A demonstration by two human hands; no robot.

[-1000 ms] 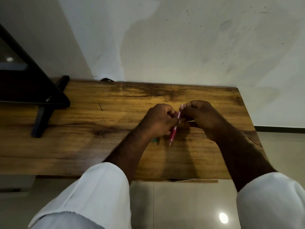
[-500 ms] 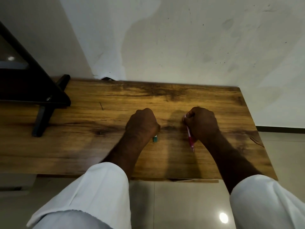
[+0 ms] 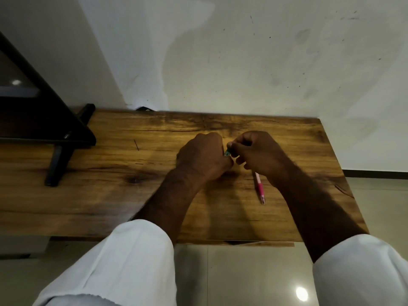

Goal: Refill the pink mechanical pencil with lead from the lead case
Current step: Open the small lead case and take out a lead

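The left hand [image 3: 203,155], fingers curled, gripped the teal lead case [image 3: 227,153], and the right hand [image 3: 259,155] pinched the case's upper end. Just under the right hand, the pink mechanical pencil [image 3: 258,187] slanted across the wooden table [image 3: 110,195], its top end hidden behind that hand.

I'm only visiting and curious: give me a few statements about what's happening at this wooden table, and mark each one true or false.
1. The left hand and the right hand meet on a small green case. True.
2. The pink pencil points its tip at the wall. False: its tip points back toward the person, and its other end is hidden by the right hand.
3. The person's sleeves are white. True.
4. A dark stand sits at the right end of the table. False: it sits at the left end.
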